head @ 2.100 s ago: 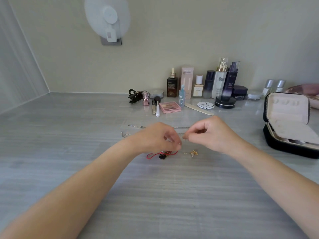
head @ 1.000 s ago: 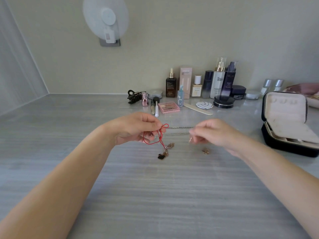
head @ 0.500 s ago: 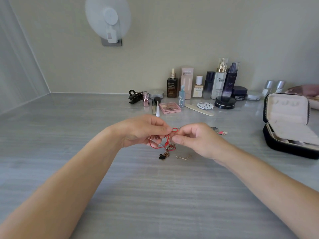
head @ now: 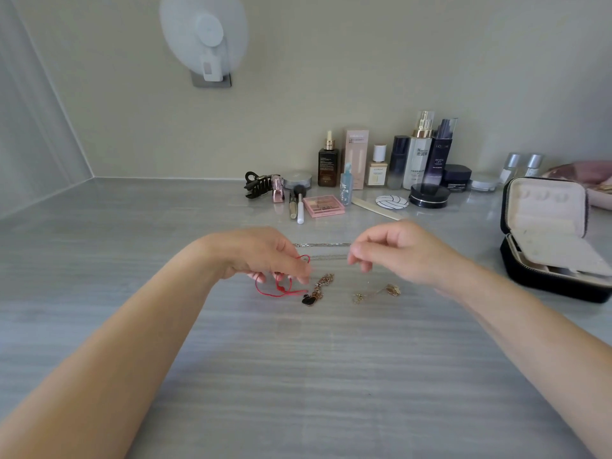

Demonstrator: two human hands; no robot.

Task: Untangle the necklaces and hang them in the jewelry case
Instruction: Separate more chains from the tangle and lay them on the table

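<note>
The hands have drawn apart since a moment ago, the left hand (head: 265, 256) pinching the red cord (head: 281, 288), the right hand (head: 394, 253) loosely curled, its hold unclear, nearer the gold chain (head: 376, 294) lying crosswise below it, jewelry case (head: 543, 226) open farther right.

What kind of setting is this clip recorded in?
Most likely a dressing or vanity counter at home: skincare bottles and a makeup palette line the wall, a hair claw clip lies beside them, and an open jewelry case sits at the right.
</note>
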